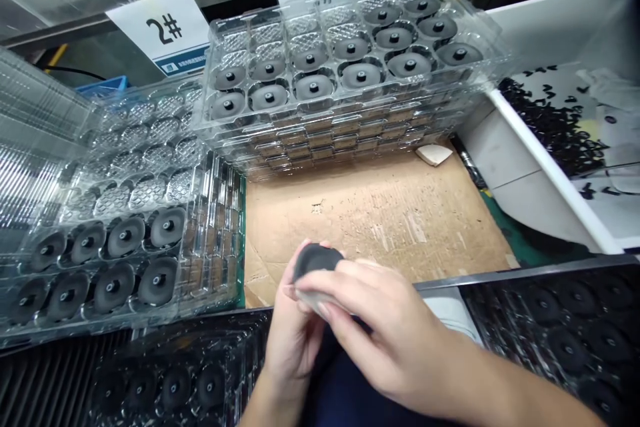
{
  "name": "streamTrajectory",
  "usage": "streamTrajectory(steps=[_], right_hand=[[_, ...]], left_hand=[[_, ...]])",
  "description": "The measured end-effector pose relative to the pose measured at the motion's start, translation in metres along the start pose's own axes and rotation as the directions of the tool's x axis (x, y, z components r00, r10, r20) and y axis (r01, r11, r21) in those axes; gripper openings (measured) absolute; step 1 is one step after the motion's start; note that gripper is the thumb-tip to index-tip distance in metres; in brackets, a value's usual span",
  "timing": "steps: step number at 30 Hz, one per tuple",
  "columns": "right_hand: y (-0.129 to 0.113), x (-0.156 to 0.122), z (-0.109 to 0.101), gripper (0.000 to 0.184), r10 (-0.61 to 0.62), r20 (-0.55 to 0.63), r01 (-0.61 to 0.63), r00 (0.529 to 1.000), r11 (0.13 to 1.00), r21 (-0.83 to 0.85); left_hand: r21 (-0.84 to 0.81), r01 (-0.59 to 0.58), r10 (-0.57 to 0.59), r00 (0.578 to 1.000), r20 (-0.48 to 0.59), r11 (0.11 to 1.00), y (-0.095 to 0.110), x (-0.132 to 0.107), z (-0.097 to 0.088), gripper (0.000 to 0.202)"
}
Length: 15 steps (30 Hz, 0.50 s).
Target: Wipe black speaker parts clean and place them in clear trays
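Note:
A round black disc part (315,257) is held over the front edge of a cardboard sheet (380,213). My left hand (293,330) grips it from below, fingers curled round its rim. My right hand (385,330) lies over it from the right, its fingers pressed on the part's lower edge. A clear plastic tray (90,260) at the left holds two rows of the same black discs. A stack of clear trays (345,73) at the back carries several more discs on top.
White cards marked "2#" (167,30) stand behind the trays. A white bin (555,167) at the right holds small black pieces. Dark trays of discs (560,333) lie at the front right and front left (165,380).

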State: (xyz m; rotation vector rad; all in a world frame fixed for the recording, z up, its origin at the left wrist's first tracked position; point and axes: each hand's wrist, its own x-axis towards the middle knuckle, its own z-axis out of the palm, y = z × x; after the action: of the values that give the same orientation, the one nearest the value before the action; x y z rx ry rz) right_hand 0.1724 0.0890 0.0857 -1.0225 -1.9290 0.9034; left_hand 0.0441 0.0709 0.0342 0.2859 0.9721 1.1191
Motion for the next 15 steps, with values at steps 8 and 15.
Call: streamTrajectory(steps=[8,15], right_hand=[[0.010,0.000,-0.001,0.026,-0.066,-0.098,0.057,0.993,0.994,-0.093],[0.002,-0.022,-0.032,0.025,0.139,-0.032,-0.142,0.990,0.932,-0.334]], left_hand=[[-0.020,0.112,-0.110,0.993,0.051,0.994,0.002,0.001,0.005,0.060],[-0.117,0.179,-0.168,0.981,0.098,0.977,0.000,0.000,0.004,0.056]])
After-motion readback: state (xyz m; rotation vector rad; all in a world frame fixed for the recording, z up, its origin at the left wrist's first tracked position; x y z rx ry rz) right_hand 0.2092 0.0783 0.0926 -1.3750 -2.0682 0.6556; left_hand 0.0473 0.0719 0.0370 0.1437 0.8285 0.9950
